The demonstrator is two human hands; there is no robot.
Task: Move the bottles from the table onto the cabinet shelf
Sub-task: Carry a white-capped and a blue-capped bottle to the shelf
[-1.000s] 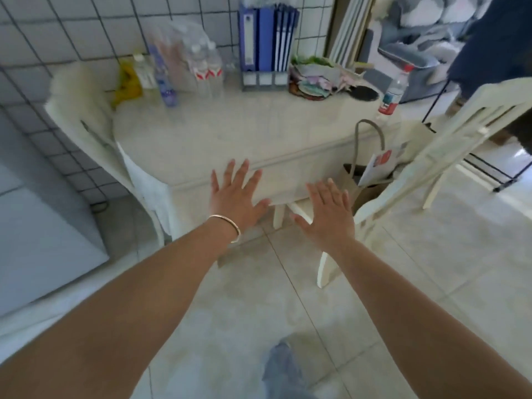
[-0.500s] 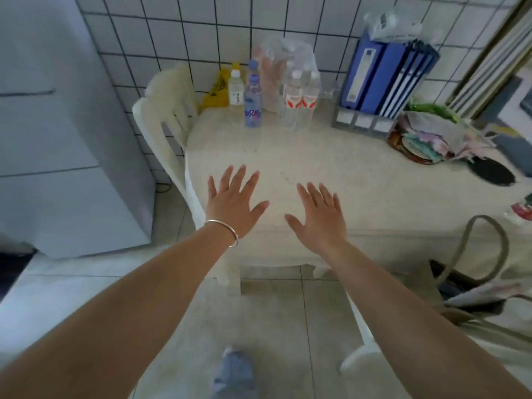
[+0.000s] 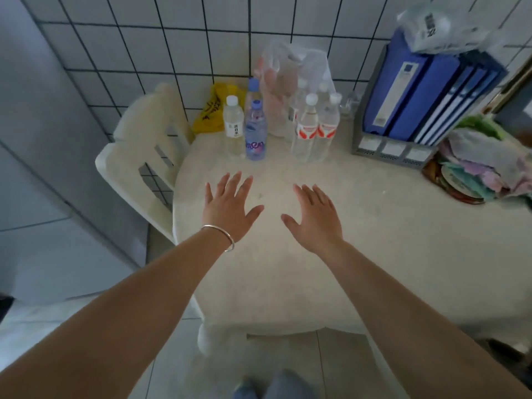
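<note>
Over the table (image 3: pixel 374 254) both hands sit palm down, fingers spread straight, holding nothing. Left hand (image 3: pixel 229 207) wears a bangle (image 3: pixel 221 234); right hand (image 3: pixel 315 216) is just beside it, thumbs apart.

Vs 0.5 s ago: hands are now further in over the tabletop rather than near its front edge, and the bottles are nearer the fingertips. View has closed in on the table.

Bottles all upright beyond the fingertips, against the tiled wall:
- clear bottle (image 3: pixel 233 126) and blue bottle (image 3: pixel 255 131), touching, just past the left hand
- another blue cap (image 3: pixel 253 84) behind them
- red-label pair (image 3: pixel 315 129) ahead, between the two hands' lines, more behind in a plastic wrap (image 3: pixel 285 82)

Binders (image 3: pixel 426 90) beyond and right of the right hand. Chair (image 3: pixel 138 156) left of the left hand. Cabinet shelf not identifiable.
</note>
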